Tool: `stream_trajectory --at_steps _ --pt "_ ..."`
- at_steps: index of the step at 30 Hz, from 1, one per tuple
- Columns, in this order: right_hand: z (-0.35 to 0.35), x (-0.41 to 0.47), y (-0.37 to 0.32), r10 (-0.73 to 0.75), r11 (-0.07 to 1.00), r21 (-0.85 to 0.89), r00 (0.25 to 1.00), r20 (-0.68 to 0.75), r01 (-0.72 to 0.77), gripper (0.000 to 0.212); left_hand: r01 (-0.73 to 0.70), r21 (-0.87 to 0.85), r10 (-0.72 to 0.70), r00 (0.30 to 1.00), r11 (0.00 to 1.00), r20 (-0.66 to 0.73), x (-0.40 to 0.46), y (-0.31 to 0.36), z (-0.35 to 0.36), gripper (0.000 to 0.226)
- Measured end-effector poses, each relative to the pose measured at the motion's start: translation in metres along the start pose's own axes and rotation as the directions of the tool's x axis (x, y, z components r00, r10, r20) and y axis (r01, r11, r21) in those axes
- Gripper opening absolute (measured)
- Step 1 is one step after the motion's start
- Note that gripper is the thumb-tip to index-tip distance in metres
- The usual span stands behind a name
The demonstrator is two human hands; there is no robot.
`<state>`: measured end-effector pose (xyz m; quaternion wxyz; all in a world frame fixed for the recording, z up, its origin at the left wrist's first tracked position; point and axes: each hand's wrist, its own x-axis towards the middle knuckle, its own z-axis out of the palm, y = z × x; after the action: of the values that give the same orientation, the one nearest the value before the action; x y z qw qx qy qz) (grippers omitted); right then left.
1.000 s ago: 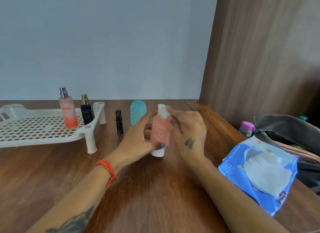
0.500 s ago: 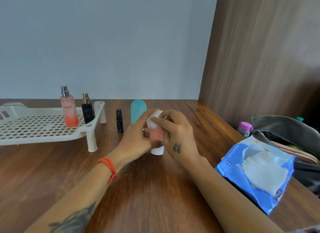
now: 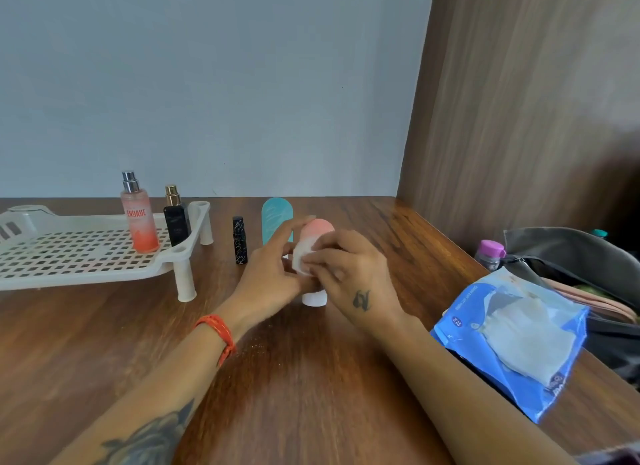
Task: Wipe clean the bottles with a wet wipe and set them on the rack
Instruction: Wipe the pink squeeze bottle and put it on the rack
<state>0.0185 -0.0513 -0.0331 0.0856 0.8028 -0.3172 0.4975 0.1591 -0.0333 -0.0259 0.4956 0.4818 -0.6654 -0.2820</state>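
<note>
- Your left hand (image 3: 273, 277) grips the pink tube (image 3: 317, 230) — upright, white cap down on the wooden table (image 3: 311, 378), rounded end up.
- Your right hand (image 3: 353, 274) pinches a wet wipe (image 3: 300, 260) against its side.

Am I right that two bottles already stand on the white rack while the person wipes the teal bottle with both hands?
Not quite: the head view shows the hands on the pink bottle, not the teal one. The left hand steadies it while the right hand presses the wet wipe against it. Two bottles do stand on the white rack.
</note>
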Motion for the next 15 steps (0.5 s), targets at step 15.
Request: stream_trajectory --at_steps 15 --pt "-0.001 0.000 0.012 0.052 0.998 0.024 0.999 0.007 -0.052 0.018 -0.008 0.039 0.008 1.000 0.999 0.000 0.003 -0.001 0.000 0.078"
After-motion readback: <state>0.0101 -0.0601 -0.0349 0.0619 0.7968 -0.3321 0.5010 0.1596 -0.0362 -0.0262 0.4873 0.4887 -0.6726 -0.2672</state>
